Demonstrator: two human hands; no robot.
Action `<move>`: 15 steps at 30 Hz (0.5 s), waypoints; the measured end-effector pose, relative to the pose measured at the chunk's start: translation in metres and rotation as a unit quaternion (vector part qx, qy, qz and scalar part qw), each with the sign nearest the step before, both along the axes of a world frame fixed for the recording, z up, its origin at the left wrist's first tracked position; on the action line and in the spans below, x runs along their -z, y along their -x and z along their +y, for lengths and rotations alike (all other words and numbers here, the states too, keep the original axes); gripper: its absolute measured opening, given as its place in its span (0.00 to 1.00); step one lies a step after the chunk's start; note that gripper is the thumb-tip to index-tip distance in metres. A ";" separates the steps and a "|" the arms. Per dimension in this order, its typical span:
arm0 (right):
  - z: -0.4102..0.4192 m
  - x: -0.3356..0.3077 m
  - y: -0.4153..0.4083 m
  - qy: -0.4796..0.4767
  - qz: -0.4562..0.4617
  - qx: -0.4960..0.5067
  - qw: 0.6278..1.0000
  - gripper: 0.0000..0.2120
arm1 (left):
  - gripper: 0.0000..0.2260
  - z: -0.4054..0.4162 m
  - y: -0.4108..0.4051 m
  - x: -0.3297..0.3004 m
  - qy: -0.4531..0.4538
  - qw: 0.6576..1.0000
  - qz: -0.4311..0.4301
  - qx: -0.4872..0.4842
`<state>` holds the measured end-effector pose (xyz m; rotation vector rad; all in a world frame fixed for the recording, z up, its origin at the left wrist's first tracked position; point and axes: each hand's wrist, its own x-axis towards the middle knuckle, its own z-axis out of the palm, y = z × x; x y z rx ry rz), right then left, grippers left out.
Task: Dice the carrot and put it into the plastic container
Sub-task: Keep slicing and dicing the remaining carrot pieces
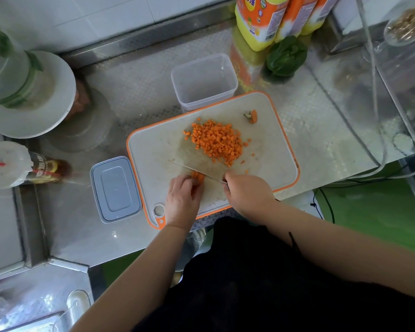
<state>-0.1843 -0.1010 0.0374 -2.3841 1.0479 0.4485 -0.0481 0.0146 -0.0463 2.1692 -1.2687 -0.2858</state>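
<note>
Head view, dicing in progress. Cutting board [261, 168] lies on steel counter [139, 82]. Left hand [181, 200], fingers curled, pins the last carrot sticks [198, 176] near the board's front edge; right hand [246, 191] is wrapped round the handle of the knife [197, 172], whose blade runs diag. across the sticks just beyond the left fingertips [192, 184]. Diced pile [217, 141] sits mid-board, a few cubes strayed round it; trimmed carrot top [252, 116] lies apart twd the far right corner. Plastic container [204, 81], no carrot in it, stands touching the board's far edge; its lid [115, 189] lies just left of the board. Handling (judged): sticks are stiff, light, prob. moist and apt to roll or slip, so hold from above w/ fingertips tucked back from the blade. Cubes are small and loose, too many to pinch up singly; better gathered vs. the flat of the blade or swept off the board's edge into the container. Transfer not yet begun.
</note>
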 end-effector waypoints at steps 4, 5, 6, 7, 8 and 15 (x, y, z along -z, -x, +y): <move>0.000 0.003 -0.004 -0.012 0.041 0.002 0.999 0.07 | 0.09 0.001 -0.005 0.005 0.021 1.000 -0.007 0.018; 0.000 0.004 -0.006 -0.019 0.051 0.004 0.999 0.07 | 0.08 0.002 -0.005 0.006 0.020 1.000 -0.004 0.018; 0.001 0.005 -0.008 -0.030 0.061 0.008 0.998 0.07 | 0.07 0.002 -0.006 0.006 0.019 1.000 0.000 0.018; 0.002 0.005 -0.009 -0.044 0.067 0.013 0.997 0.08 | 0.07 0.002 -0.005 0.007 0.019 1.000 0.003 0.019; 0.002 0.007 -0.009 -0.054 0.067 0.017 0.996 0.08 | 0.06 0.002 -0.005 0.007 0.018 1.000 0.004 0.020; -0.012 0.010 -0.005 -0.114 0.030 0.069 0.991 0.10 | 0.05 0.003 -0.007 0.000 0.005 0.999 -0.001 0.037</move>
